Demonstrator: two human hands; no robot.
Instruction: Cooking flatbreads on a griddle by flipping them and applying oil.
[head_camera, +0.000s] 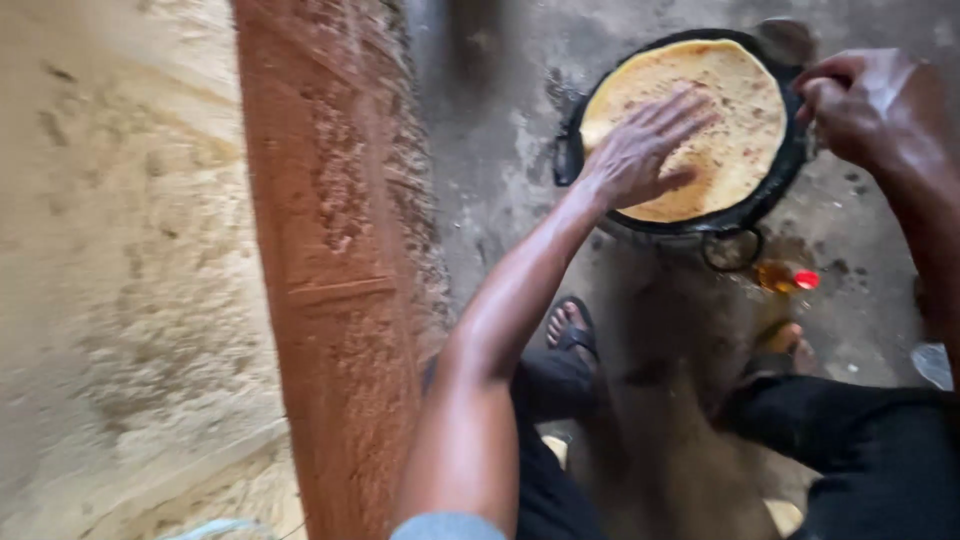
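Flatbread (700, 110) is lying in the black pan (690, 222) on the floor. I am pressing my open left hand (640, 150) flat on it, while my right hand (868, 105) is closing around the pan's rim.

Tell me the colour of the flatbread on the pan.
Pale yellow flatbread with brown speckles, in the head view.

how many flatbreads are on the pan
1. A single round flatbread lies in the dark pan, under the left hand's fingers. The right hand is at the pan's rim. Any flatbread beneath it would be hidden.
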